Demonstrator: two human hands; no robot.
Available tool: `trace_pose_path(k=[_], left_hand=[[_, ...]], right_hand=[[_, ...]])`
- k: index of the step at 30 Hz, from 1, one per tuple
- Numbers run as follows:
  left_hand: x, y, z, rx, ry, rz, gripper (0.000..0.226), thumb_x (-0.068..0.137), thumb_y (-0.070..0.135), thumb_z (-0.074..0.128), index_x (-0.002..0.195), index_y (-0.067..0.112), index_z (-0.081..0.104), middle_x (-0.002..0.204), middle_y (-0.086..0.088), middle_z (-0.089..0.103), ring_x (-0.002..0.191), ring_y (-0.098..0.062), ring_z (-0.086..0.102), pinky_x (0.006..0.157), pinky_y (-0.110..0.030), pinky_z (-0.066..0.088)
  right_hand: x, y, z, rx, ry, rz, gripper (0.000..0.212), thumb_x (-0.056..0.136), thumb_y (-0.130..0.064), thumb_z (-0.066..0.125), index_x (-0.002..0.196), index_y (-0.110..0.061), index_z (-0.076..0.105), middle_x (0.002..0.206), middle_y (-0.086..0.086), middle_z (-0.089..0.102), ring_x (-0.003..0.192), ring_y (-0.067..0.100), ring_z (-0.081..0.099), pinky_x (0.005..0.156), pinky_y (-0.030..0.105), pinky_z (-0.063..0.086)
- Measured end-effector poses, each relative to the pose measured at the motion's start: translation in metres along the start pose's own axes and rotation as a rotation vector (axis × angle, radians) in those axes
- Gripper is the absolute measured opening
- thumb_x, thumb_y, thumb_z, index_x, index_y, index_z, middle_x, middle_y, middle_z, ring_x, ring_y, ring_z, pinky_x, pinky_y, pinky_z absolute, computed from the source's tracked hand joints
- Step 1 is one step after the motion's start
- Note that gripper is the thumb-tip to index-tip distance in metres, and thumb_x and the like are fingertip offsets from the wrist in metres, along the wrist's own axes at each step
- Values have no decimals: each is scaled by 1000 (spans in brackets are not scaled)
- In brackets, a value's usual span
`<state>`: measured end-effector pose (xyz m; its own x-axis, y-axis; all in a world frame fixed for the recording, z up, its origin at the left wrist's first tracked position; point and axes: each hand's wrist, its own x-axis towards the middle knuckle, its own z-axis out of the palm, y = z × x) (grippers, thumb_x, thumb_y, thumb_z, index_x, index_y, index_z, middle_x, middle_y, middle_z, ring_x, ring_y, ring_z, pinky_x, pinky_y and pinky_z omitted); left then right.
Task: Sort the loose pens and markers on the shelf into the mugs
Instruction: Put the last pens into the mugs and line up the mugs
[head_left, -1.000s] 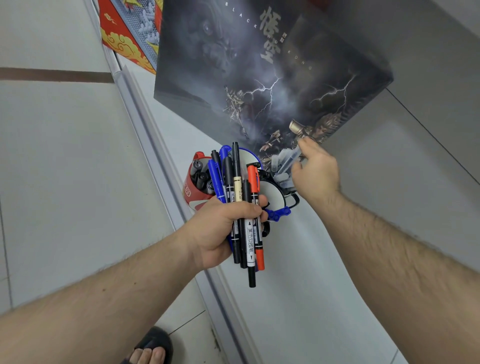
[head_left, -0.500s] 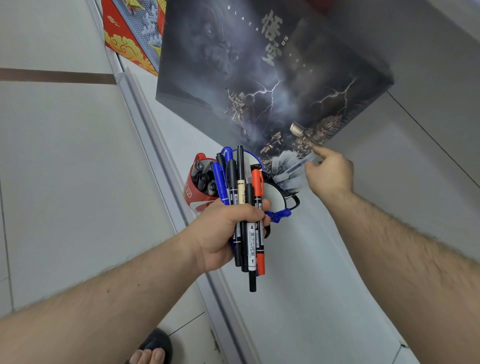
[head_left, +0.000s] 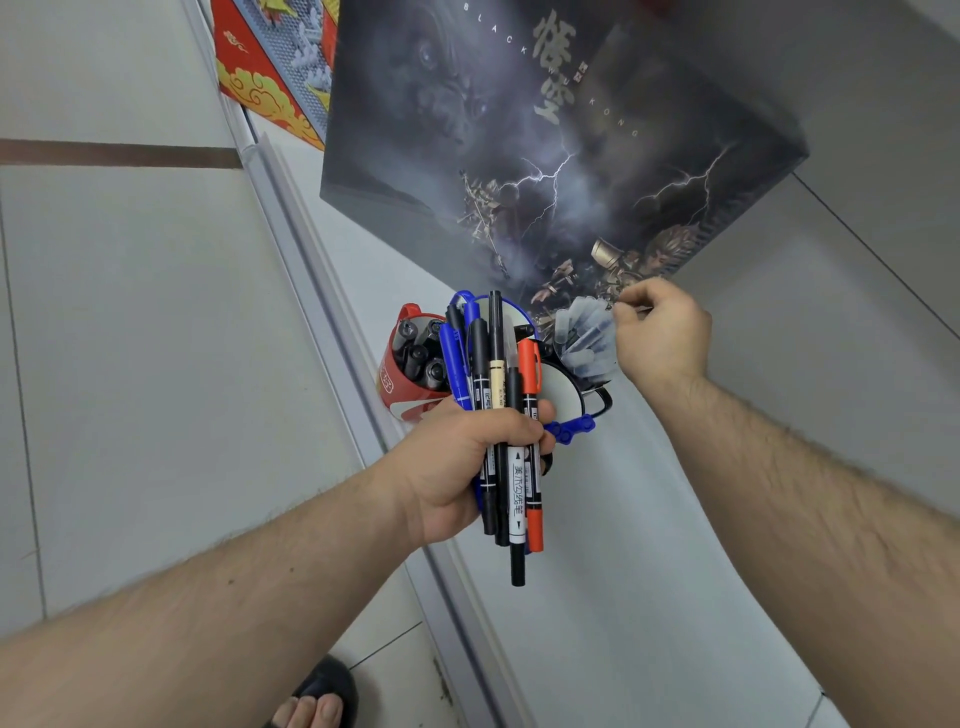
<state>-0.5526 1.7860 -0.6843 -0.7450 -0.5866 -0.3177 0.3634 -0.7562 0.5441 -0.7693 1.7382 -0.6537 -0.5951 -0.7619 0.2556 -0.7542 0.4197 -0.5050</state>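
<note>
Bare, hairy forearms (head_left: 810, 519); black sandal (head_left: 327, 686) on one foot.

A bundle of markers (head_left: 506, 441), black, blue and one red-capped with a red tip, stands nearly upright in the left hand (head_left: 467, 467), fingers wrapped round the middle; one white-barrelled marker carries black printed characters. Behind the bundle, the red mug (head_left: 402, 387) sits on the shelf (head_left: 597, 597) near its front edge, packed with black pens, caps up. Right of the red mug, mostly hidden by the bundle, is a white mug (head_left: 563, 395) with a dark rim and handle, holding pale translucent pens (head_left: 584, 338) that fan out. The right hand (head_left: 662, 332) pinches one at its top end.
</note>
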Motion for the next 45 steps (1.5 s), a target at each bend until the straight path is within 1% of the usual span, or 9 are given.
trace_pose_path(k=[9,13,18,26,33,37,40,42,45], left_hand=[[-1,1,-2,16,-18,9,30,64,0,60,93,5,64,73,-8,64,56,-17,61,54,-26,53],[1,3,-4,-10,-5,19,29,64,-1,61,92,4,65,73,-8,65,60,-17,63,54,-25,53],[-1,5,-3,-15,-7,26,28,64,-1,61,91,4,65,73,-7,65,63,-17,63,54,-25,53],[-3,5,-4,-32,9,31,24,76,-10,60,96,4,65,72,-5,67,65,-17,65,55,-25,54],[-2,4,-3,-24,17,33,23,82,-13,55,96,3,63,73,-7,65,61,-16,63,53,-24,53],[-1,4,-7,-13,31,36,20,79,-10,59,91,4,66,70,-5,66,63,-16,64,55,-25,54],[-1,3,-8,-18,12,35,21,77,-8,59,91,5,67,72,-6,68,66,-16,65,57,-26,55],[-1,2,-7,-14,1,25,22,77,-10,59,93,4,66,72,-5,68,64,-16,65,56,-25,55],[0,2,-8,-17,-42,-8,25,66,-1,60,89,4,67,72,-6,67,60,-16,65,56,-25,55]], right_hand=[[2,6,-10,-139,-60,-24,9,88,-6,58,88,-14,52,81,2,59,70,19,53,55,25,39],[3,-2,-28,-42,96,-41,7,89,-15,62,92,-18,57,83,-3,59,68,13,53,61,14,37],[-2,-5,-25,16,62,-76,8,89,-13,65,89,-17,58,74,-11,57,60,-4,50,52,-3,32],[4,-10,-8,9,68,-88,4,92,-11,62,94,-10,58,70,-16,50,66,10,50,60,18,37],[-8,3,15,-94,-101,-30,13,91,-6,54,85,-16,60,73,-2,57,53,3,52,39,9,35],[-13,15,28,-196,-237,-12,19,89,-18,57,96,-26,73,91,4,68,80,21,67,75,28,56],[-15,21,28,-346,-297,-85,29,94,-24,54,116,-30,70,116,0,68,113,22,58,105,33,38],[-16,14,21,-403,-291,-149,29,96,-21,51,115,-29,72,119,-9,66,128,16,45,108,32,20],[-23,-13,5,-14,-212,11,27,89,-15,59,111,-24,73,101,-8,68,102,15,61,98,36,45]])
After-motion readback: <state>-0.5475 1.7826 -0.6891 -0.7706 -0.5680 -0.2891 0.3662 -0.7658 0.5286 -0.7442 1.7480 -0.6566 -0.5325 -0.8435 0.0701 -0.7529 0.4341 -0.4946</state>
